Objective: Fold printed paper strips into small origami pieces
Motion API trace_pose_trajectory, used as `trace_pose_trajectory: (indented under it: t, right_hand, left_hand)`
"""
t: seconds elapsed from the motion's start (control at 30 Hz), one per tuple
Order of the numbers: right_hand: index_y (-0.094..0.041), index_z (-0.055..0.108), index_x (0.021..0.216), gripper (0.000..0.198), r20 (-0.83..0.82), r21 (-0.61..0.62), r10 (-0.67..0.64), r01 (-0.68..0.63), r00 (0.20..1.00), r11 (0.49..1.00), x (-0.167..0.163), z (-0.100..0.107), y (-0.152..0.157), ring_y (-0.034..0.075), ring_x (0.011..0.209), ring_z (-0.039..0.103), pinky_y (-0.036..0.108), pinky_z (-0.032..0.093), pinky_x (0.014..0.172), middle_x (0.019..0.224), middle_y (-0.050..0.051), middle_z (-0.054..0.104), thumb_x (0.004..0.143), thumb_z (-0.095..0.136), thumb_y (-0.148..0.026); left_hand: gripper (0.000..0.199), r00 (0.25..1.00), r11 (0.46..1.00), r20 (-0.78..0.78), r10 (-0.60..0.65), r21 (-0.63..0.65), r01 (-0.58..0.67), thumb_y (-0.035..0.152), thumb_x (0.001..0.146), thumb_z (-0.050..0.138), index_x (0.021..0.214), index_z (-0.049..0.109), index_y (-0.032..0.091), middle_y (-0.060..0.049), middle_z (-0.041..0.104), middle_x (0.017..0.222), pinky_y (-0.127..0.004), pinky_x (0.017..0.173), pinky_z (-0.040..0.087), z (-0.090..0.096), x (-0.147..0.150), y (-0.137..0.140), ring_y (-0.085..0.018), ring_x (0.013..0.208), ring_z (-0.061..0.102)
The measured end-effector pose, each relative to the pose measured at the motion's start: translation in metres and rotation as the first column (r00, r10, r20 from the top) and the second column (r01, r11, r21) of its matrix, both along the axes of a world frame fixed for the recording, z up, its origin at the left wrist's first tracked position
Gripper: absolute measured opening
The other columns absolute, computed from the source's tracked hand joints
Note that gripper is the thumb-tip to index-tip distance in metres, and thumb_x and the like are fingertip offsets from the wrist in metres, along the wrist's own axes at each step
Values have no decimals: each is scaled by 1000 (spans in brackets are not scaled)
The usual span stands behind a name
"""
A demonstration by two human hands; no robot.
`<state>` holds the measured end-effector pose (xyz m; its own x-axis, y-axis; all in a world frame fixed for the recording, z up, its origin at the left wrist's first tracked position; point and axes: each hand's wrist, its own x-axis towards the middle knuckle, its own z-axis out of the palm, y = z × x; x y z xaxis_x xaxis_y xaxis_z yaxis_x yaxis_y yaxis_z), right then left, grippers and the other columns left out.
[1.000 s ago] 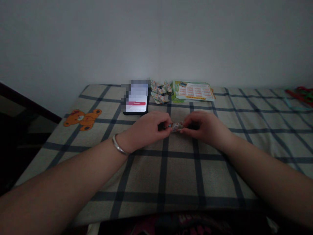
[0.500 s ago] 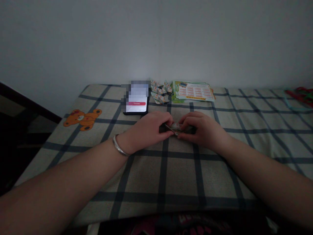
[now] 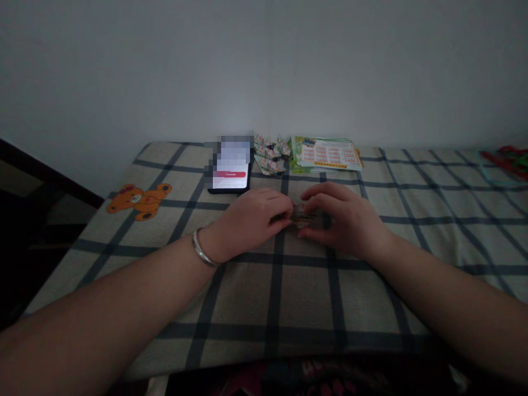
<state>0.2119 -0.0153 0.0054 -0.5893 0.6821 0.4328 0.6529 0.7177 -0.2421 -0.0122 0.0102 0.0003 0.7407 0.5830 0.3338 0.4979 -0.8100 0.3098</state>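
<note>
A small piece of folded printed paper point(image 3: 302, 220) lies between my hands, low over the checked tablecloth and partly hidden by fingers. My left hand point(image 3: 258, 217), with a silver bangle on the wrist, is closed and pinches the paper's left end between thumb and fingers. From the other side, my right hand point(image 3: 344, 214) curves around the paper. Its thumb is at the near edge and its index finger bends onto the far part, while another finger is raised a little apart.
A lit phone point(image 3: 231, 170) lies beyond my left hand. Beside it are several folded paper pieces point(image 3: 270, 157) and a stack of printed sheets point(image 3: 328, 154) near the wall. An orange bear picture point(image 3: 140, 201) is at the left; a red and green item point(image 3: 511, 162) lies far right.
My right hand's fingers have spread wider around the paper, with one finger lifting. The left hand has shifted slightly right, and its fingers have drawn closer together on the paper.
</note>
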Motion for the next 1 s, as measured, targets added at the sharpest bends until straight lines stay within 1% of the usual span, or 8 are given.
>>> trace_pose_trajectory:
  t: [0.13, 0.27, 0.4, 0.5, 0.63, 0.73, 0.87, 1.0]
  right_hand:
    - [-22, 65, 93, 19, -15, -12, -33, 33, 999, 999, -1, 0, 0, 23, 101, 63, 37, 52, 84, 114, 8, 65, 84, 68, -39]
    - [-22, 70, 91, 12, 7, -13, -86, 86, 996, 996, -2, -3, 2, 24, 102, 64, 39, 52, 86, 118, 9, 65, 86, 64, -32]
    - [-22, 72, 95, 14, 44, 31, -116, 115, 992, 993, -5, -4, 1, 25, 104, 64, 39, 52, 87, 120, 8, 66, 86, 64, -30]
    - [-24, 73, 99, 17, 90, 83, -133, 126, 987, 989, -8, -3, -1, 25, 102, 64, 38, 51, 84, 119, 7, 67, 88, 62, -32]
    - [-22, 75, 91, 16, 151, 120, -139, 121, 979, 985, -11, -2, 0, 25, 99, 62, 38, 50, 81, 117, 6, 69, 90, 60, -30]
    - [-22, 75, 87, 16, 162, 96, -127, 112, 979, 989, -11, -2, 0, 25, 99, 62, 38, 50, 82, 116, 5, 69, 90, 61, -30]
    - [-22, 74, 83, 12, 164, 5, -133, 134, 978, 991, -11, 0, -2, 23, 97, 62, 36, 49, 83, 109, 2, 72, 88, 64, -26]
    - [-21, 73, 83, 11, 176, -13, -144, 148, 974, 989, -13, 2, -2, 23, 96, 61, 37, 49, 84, 106, 3, 73, 87, 64, -25]
  left_hand:
    - [5, 1000, 1000, -3, 6, 21, -5, 16, 86, 61, 81, 59, 18, -2, 67, 92, -31, 82, 46, 1, 0, 0, -18, 91, 62]
    - [6, 1000, 998, 11, 30, 56, -30, 18, 89, 60, 83, 59, 17, -3, 68, 93, -32, 83, 46, -1, -1, 1, -20, 92, 62]
    - [7, 999, 996, 29, 45, 76, -47, 20, 88, 62, 82, 59, 17, -3, 68, 93, -32, 82, 45, -1, -1, 0, -20, 92, 62]
    - [7, 1000, 995, 5, 27, 94, -28, 20, 88, 63, 82, 60, 17, -2, 66, 87, -29, 78, 45, 0, 1, -2, -18, 86, 62]
    - [8, 999, 985, -22, 28, 168, -24, 19, 87, 63, 80, 61, 17, -2, 64, 80, -30, 74, 45, 2, 2, -4, -18, 81, 61]
    - [8, 999, 980, -27, 34, 196, -28, 21, 87, 64, 79, 62, 17, -1, 64, 77, -31, 75, 45, 1, 1, -3, -19, 79, 61]
    - [8, 999, 975, -30, 17, 222, -10, 23, 87, 63, 80, 64, 19, -1, 66, 76, -33, 81, 47, -2, 0, -2, -20, 81, 63]
    - [8, 1000, 978, -24, 17, 210, -12, 23, 86, 64, 79, 64, 19, 0, 67, 76, -34, 85, 48, -3, 1, -2, -19, 79, 64]
